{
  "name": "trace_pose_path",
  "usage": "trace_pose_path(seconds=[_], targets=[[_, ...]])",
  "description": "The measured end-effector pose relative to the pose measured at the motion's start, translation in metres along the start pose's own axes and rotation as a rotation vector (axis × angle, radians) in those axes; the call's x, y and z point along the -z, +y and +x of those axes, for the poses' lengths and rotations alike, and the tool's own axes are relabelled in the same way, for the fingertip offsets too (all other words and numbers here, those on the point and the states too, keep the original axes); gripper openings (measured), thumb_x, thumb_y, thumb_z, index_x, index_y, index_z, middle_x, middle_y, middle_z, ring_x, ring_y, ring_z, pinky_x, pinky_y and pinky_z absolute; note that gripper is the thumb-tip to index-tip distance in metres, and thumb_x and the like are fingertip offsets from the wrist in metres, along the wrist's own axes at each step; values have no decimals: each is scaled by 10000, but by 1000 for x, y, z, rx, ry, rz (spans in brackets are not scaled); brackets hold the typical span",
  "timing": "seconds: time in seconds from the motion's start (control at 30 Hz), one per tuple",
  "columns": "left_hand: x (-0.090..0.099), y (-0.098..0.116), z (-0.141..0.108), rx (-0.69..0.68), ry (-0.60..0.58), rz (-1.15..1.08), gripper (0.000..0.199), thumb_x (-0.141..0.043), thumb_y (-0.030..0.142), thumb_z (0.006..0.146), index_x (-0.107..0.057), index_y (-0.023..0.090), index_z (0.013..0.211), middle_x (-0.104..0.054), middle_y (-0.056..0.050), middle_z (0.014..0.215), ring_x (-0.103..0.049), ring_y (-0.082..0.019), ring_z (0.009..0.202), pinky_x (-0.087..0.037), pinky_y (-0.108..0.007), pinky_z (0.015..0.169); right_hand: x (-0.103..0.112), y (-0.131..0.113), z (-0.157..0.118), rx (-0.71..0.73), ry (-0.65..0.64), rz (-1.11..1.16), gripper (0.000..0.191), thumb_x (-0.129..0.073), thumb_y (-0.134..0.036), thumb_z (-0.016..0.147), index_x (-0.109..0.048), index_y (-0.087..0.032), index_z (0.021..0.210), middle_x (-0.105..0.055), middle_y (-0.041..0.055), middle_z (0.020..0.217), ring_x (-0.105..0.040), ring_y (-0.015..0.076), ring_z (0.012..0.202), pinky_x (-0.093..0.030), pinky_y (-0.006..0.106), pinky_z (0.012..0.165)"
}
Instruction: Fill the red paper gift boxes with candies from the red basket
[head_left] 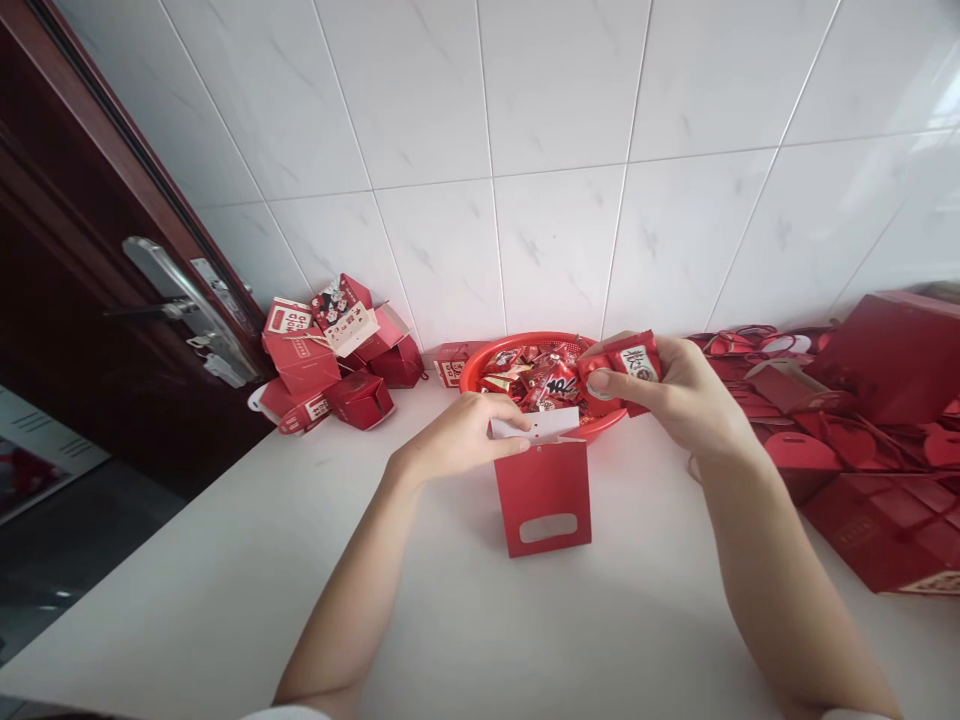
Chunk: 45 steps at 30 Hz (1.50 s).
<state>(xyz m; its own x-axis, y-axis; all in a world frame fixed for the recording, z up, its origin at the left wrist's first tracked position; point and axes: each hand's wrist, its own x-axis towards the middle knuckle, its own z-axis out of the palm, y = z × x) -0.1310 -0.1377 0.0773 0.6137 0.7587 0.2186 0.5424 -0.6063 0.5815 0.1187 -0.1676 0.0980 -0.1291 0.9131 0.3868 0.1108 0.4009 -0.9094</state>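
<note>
A red paper gift box (546,500) with a pale oval window stands upright on the table in front of me. My left hand (480,430) grips its top edge by the white inner flap (555,424), thumb on the near side. Above and to the right of the box, my right hand (675,390) holds red wrapped candy packets (634,362) between thumb and fingers. Behind the box sits a red plastic basket (472,375) filled with wrapped candies (536,375); the right hand covers part of its right side.
Several red gift boxes (304,362) are piled at the back left, near a dark door with a metal handle (191,310). On the right lies a large heap of red boxes and bags (862,520). The white table (262,560) meets a tiled wall (562,250).
</note>
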Motion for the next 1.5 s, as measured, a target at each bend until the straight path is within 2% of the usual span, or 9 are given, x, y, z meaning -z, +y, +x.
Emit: trace_pose_path(seconds=[0.07,0.33,0.47,0.6,0.87,1.07,1.2,1.4,1.5], targets=[[-1,-1,3,35,51,1,202,-770,324,778,-776,246,965,-773,-30,994,-714,-256,925,-542,-350,792,-2,1,1,-27,-48,-13,264,-812,-382,750,-754,-167,892,-736,45,781,-677,195,697,-523,286,593],[1,-3,3,54,-8,-62,431,-843,396,696,-741,228,1080,-744,-62,1131,-701,-287,1000,-551,-354,789,-17,15,6,-97,-225,-100,158,-734,-291,772,-728,-167,869,-706,24,767,-648,172,663,-482,275,561],[1,-5,4,79,-44,-85,405,-839,429,699,-736,199,1016,-738,-73,1126,-711,-284,937,-554,-345,727,-25,16,6,-35,-212,-202,69,-686,-241,787,-696,-177,762,-678,7,716,-607,155,632,-449,277,560],[1,-5,4,129,-48,-124,450,-848,396,695,-723,220,1090,-733,-69,1150,-727,-267,876,-566,-353,721,-28,15,4,-7,-133,-220,75,-674,-252,799,-695,-181,789,-686,12,731,-618,170,647,-456,291,570],[0,-10,5,21,1,-80,449,-852,389,686,-761,261,1107,-752,-64,1133,-716,-297,991,-573,-353,737,-32,18,3,-46,-262,-117,52,-694,-226,796,-715,-214,842,-710,20,811,-677,201,695,-534,323,583],[1,-7,5,63,-7,-80,554,-869,402,666,-728,259,1182,-734,-73,1203,-708,-302,1035,-569,-364,787,-26,13,3,125,-148,-205,123,-712,-236,811,-742,-231,931,-731,9,899,-678,199,825,-541,328,729],[2,-4,6,59,-49,-96,468,-844,390,693,-741,255,1130,-746,-56,1135,-697,-296,1031,-554,-370,815,-32,17,2,142,-235,-229,125,-691,-217,827,-748,-228,938,-736,21,917,-675,197,796,-533,322,689],[2,-4,8,19,-56,-132,409,-821,349,705,-739,238,1091,-743,-31,1059,-682,-264,990,-544,-341,795,-45,26,3,334,-254,-532,173,-590,-123,914,-739,-205,883,-707,43,840,-601,186,817,-450,302,708],[2,-7,9,12,-50,-123,341,-836,351,689,-743,224,991,-734,-29,978,-680,-247,923,-537,-324,760,-47,30,4,416,-332,-625,155,-593,-135,933,-723,-202,882,-676,48,822,-567,186,827,-411,288,684]])
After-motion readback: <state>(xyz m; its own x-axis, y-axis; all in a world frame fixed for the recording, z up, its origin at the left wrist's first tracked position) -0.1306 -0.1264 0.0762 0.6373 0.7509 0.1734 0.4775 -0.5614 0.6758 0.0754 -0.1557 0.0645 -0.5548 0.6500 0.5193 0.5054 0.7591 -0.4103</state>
